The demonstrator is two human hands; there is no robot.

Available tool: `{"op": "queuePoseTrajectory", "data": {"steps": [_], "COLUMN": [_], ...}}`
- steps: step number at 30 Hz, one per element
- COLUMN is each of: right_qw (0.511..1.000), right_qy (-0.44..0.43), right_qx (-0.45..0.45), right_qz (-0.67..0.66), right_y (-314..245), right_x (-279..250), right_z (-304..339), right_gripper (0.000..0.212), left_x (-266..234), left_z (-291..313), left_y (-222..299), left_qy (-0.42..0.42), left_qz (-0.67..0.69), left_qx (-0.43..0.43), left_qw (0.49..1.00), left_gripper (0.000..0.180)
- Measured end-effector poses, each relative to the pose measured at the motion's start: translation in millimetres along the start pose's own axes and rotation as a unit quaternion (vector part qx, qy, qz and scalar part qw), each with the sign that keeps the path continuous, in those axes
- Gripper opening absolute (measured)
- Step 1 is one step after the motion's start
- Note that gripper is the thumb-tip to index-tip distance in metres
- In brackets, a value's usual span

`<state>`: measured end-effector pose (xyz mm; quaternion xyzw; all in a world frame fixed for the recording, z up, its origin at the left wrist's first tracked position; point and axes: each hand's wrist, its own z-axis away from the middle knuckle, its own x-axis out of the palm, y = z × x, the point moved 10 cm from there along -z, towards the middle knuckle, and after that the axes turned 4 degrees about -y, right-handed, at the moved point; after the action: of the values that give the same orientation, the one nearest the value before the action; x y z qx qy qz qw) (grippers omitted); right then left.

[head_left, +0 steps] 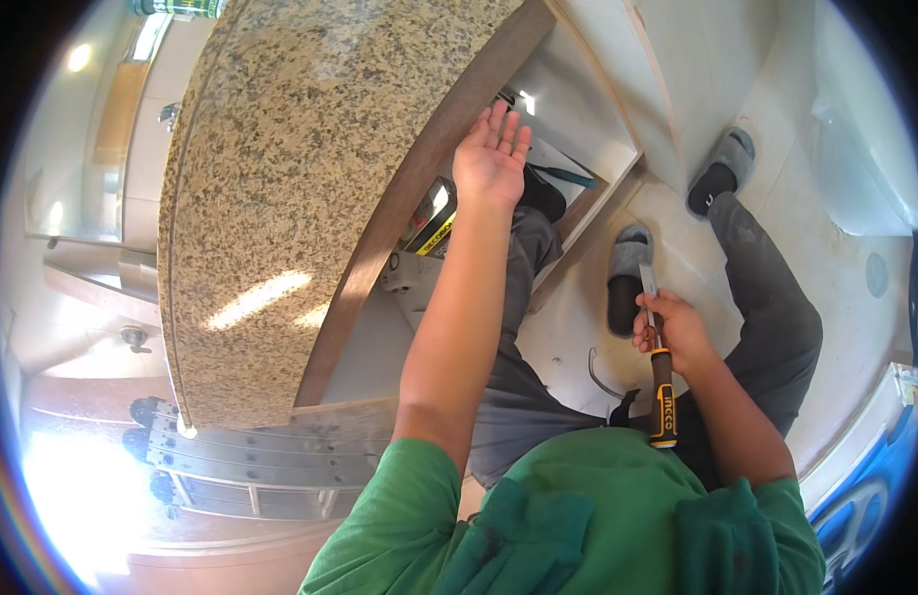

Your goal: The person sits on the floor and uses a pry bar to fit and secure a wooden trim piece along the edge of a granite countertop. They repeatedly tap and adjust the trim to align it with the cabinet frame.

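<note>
Curving across the upper left of the head view, a speckled granite counter [300,149] in beige, brown and black carries a long streak of reflected light near its lower end. A brown wooden strip [419,178] runs along its near edge, and beside that strip an open, pale-walled cabinet [578,99] shows its inside. In it are a yellow-and-black box [436,230], a white fitting [411,273] below the box, and a screwdriver [570,178] with a teal handle lying close to the front ledge.

The left hand [490,164] is raised at the cabinet opening, palm up, fingers extended and nothing visible in it; whether its back touches the wooden strip, I cannot tell. Well apart from it, the right hand [680,332] is closed around the metal part of a chisel [662,382], whose blade points up and whose orange-and-black handle hangs down in front of the green shirt [598,496].

Pale tiles cover the floor [568,317], where two grey slippers [631,248] and a thin curved hook [600,375] lie. Toward the right rim are a round drain cover [877,276] and translucent plastic sheeting [865,129]; a metal ladder [250,466] spans the lower left, near strong glare.
</note>
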<state>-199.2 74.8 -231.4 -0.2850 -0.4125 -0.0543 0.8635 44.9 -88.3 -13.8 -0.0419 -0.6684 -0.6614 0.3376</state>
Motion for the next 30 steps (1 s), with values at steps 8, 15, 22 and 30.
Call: {"op": "queuePoseTrajectory", "data": {"steps": [8, 15, 22, 30], "right_qw": [1.000, 1.000, 1.000, 0.997], "right_qy": [0.009, 0.009, 0.016, 0.027], "right_qx": [0.004, 0.004, 0.010, 0.011], "right_qz": [0.002, 0.004, 0.022, 0.067], "right_y": [-3, -4, -1, 11], "right_x": [4, 3, 1, -9], "right_z": [3, 3, 0, -5], "right_gripper": [0.018, 0.020, 0.020, 0.019], "left_x": [3, -8, -42, -71], "left_z": [-9, 6, 50, 78], "left_y": [-6, -5, 21, 44], "left_qy": [0.051, 0.050, 0.062, 0.061], "left_qz": [-0.003, -0.043, 0.060, 0.144], "left_qx": [0.013, 0.036, 0.075, 0.067], "left_qw": [0.999, 0.997, 0.993, 0.985], "left_gripper": [0.030, 0.031, 0.032, 0.031]}}
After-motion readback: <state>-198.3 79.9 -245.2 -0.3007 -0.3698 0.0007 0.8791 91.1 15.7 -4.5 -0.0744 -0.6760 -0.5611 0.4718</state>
